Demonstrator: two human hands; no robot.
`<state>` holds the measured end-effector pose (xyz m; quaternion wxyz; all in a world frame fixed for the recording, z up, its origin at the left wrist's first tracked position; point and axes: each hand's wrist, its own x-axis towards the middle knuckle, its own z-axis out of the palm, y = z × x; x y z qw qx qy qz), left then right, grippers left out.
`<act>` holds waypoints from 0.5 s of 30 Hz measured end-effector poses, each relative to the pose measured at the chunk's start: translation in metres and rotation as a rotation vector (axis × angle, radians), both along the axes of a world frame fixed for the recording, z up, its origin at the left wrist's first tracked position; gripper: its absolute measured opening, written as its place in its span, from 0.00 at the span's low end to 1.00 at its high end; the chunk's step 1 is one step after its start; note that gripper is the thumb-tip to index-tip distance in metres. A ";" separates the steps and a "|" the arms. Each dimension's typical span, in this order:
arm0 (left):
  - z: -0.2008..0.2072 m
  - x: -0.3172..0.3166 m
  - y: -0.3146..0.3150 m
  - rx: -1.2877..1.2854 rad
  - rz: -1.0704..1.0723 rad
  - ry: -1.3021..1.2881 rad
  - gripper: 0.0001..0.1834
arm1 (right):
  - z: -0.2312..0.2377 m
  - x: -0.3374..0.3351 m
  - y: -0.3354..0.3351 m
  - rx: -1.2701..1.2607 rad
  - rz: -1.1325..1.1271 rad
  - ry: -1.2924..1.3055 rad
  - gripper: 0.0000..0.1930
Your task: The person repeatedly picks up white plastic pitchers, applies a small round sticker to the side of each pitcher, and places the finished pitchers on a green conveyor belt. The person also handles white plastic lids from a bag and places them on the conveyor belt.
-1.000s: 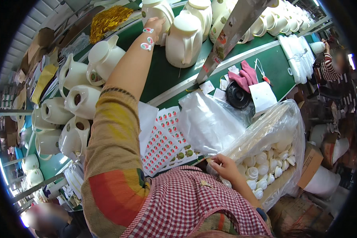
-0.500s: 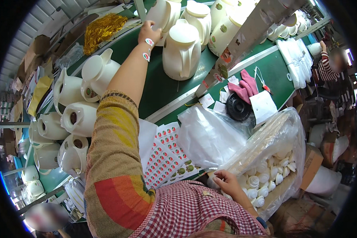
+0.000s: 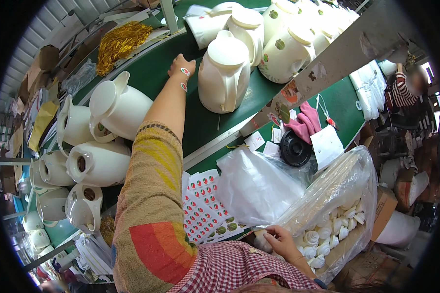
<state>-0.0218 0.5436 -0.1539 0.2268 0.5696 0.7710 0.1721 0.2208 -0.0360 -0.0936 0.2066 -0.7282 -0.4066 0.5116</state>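
Observation:
My left hand [image 3: 182,66] is over the green bench, its fingers curled and nothing visible in them. Two round red-and-green stickers cling to that wrist. Just right of it stands a cream vacuum jug [image 3: 225,73] with a lid and handle. Behind, another cream jug [image 3: 208,28] leans over, a pale sheet at its left end. My right hand [image 3: 281,242] is low in front of my checked apron, thumb and forefinger apart, beside a plastic-lined box of white stoppers [image 3: 322,234]. Sheets of round stickers [image 3: 203,205] lie between my arms.
Several jugs lie on their sides at the left, near a lidded jug [image 3: 120,105]. A metal post [image 3: 322,63] slants across the bench. Clear plastic bags [image 3: 259,183], a black disc [image 3: 296,148] and a pink cloth [image 3: 308,122] lie at the right. Another person [image 3: 403,90] is far right.
My left hand has come off the leaning jug and moved down toward me. The leaning jug has tipped further over. My right hand has barely moved; the view has shifted slightly.

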 end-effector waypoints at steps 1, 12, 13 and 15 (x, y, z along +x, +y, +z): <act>-0.002 -0.005 0.006 0.033 -0.002 -0.017 0.37 | -0.001 0.000 0.002 0.084 -0.003 -0.047 0.13; 0.003 -0.016 0.013 0.176 -0.111 -0.029 0.36 | -0.019 0.007 0.015 0.142 -0.024 -0.120 0.11; 0.002 -0.018 0.011 0.185 -0.119 -0.032 0.36 | -0.021 0.008 0.015 0.146 -0.018 -0.117 0.10; 0.003 -0.020 0.008 0.184 -0.122 -0.055 0.36 | -0.025 0.009 0.015 0.151 -0.014 -0.112 0.10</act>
